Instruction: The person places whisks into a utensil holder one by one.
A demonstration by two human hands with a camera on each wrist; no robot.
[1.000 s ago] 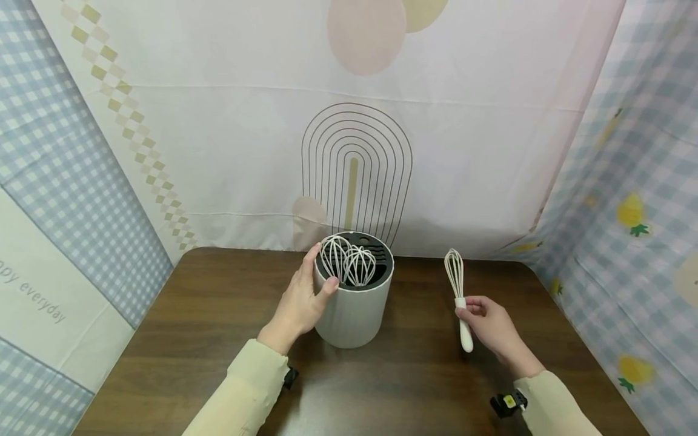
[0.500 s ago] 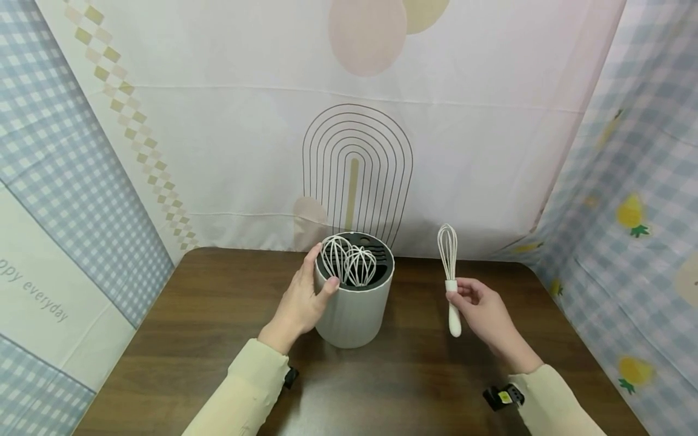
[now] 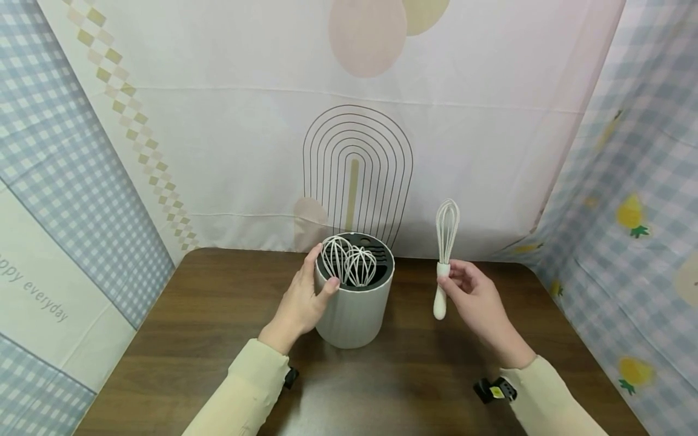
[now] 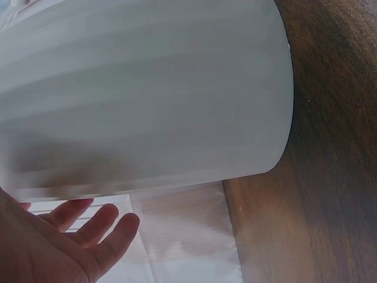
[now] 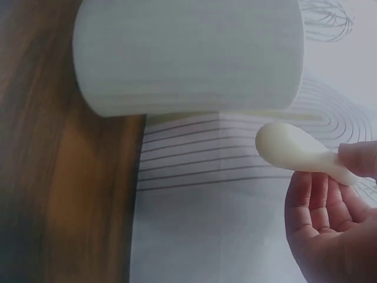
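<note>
A white, round utensil holder (image 3: 351, 321) with a black slotted top stands on the table. Two white whisks, a larger whisk (image 3: 334, 254) and a smaller whisk (image 3: 362, 266), stick up from its top. My left hand (image 3: 297, 306) rests against the holder's left side, thumb on the front rim. In the left wrist view, its other fingers (image 4: 103, 224) extend loosely beside the wall. To the right of the holder, my right hand (image 3: 480, 300) pinches a third white whisk (image 3: 443, 269) near the top of its handle, wires up. The right wrist view shows the rounded handle end (image 5: 283, 144).
The brown wooden table (image 3: 207, 363) ends at a pale patterned cloth (image 3: 245, 157) hung behind it. Blue checked cloths hang at the left (image 3: 82, 151) and right. A small black camera (image 3: 493, 390) sits on the right wrist.
My right hand has raised the pinched whisk and brought it a little left toward the holder, and the whisk's top now leans slightly right. My left hand and the holder have stayed in place.
</note>
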